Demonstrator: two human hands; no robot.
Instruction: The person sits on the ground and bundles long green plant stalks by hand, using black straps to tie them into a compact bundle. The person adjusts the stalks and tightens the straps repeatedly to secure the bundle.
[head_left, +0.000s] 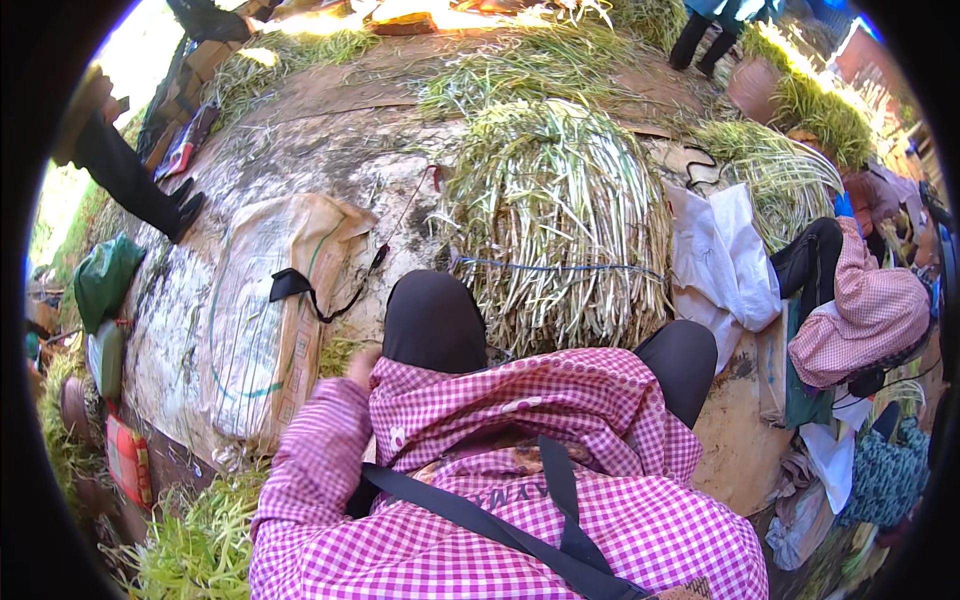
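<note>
My left hand (363, 367), blurred and partly covered by its checked sleeve, is beside my left knee (435, 322); whether it holds anything does not show. My right hand is out of view, with the pink-and-white checked smock (525, 382) spread across that side. Between and beyond my knees lies a large bundle of long-stemmed leafy greens (562, 217). Blue twine (559, 265) runs across its pale stems. To the left, a flattened woven plastic sack (259, 322) lies on the ground, with a black strap (292, 285) across its right edge.
A white sack (724, 255) lies right of the bundle. Further right sits a person (862, 315) in a checked top and a blue glove, beside more greens (772, 169). Another person's leg (135, 176) stands at the upper left. Loose greens (517, 71) cover the ground beyond.
</note>
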